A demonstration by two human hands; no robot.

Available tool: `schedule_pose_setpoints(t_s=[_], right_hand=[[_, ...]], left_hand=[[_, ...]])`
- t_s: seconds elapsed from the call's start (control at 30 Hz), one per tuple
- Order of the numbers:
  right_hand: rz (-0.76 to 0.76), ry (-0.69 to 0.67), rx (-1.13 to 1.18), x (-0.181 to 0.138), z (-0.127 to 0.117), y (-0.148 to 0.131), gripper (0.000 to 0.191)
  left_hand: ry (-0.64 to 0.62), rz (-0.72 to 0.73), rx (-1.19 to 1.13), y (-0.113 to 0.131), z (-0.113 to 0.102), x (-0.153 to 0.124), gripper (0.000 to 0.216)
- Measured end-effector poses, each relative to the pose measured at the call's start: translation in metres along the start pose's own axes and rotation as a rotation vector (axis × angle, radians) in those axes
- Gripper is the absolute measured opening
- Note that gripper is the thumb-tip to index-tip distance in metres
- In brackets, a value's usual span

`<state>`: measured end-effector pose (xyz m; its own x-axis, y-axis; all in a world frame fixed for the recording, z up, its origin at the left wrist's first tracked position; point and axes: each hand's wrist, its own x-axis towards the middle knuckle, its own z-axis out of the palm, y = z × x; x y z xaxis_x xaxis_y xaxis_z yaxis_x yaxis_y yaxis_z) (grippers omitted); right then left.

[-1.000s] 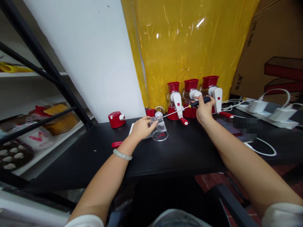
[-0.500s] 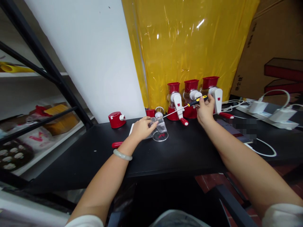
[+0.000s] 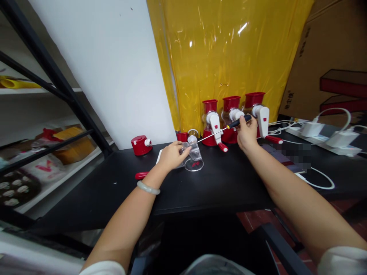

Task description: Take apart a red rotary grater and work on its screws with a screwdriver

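Observation:
My left hand [image 3: 172, 154] is closed around a clear plastic grater body [image 3: 196, 152] that lies on its side on the black table. Its round open end faces me, with small red marks showing. From under that hand stick out a white crank part and a red handle [image 3: 141, 175]. My right hand [image 3: 247, 133] grips a screwdriver [image 3: 235, 123] by its black and yellow handle. The thin shaft slants down to the left, and its tip meets the clear body near my left fingers. Whether a screw sits there is too small to tell.
Three red and white rotary graters [image 3: 231, 114] stand behind my hands. A red base [image 3: 141, 145] is at the left, a metal drum [image 3: 193, 134] behind the clear body. To the right lie a dark tablet-like device [image 3: 282, 158] and a power strip [image 3: 323, 139] with white cables.
The screwdriver handle has turned slightly in my right hand, and the fingers have shifted a little. My left hand and the clear body stay in place.

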<state>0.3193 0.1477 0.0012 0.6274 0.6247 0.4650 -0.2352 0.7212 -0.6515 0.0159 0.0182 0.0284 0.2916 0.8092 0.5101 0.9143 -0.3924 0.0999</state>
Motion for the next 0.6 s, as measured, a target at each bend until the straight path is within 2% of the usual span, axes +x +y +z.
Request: schedule_pose_setpoints(t_s=[0.13, 0.27, 0.33, 0.43, 0.6], right_hand=[[-0.019, -0.013, -0.032, -0.001, -0.001, 0.001, 0.064], [0.017, 0.008, -0.001, -0.004, -0.001, -0.004, 0.068], [0.071, 0.017, 0.037, -0.007, 0.0, -0.009, 0.063], [0.153, 0.012, 0.087, -0.01, 0.004, -0.016, 0.045], [0.197, 0.049, 0.13, -0.009, 0.008, -0.021, 0.024]], left_hand=[[0.004, 0.002, -0.002, 0.0, 0.001, 0.0, 0.055], [0.005, 0.003, -0.003, 0.001, 0.0, 0.0, 0.055], [0.004, 0.003, -0.005, 0.001, 0.0, 0.0, 0.054], [0.003, 0.006, -0.007, 0.001, 0.0, 0.0, 0.054], [0.002, -0.002, -0.005, 0.001, 0.0, 0.0, 0.055]])
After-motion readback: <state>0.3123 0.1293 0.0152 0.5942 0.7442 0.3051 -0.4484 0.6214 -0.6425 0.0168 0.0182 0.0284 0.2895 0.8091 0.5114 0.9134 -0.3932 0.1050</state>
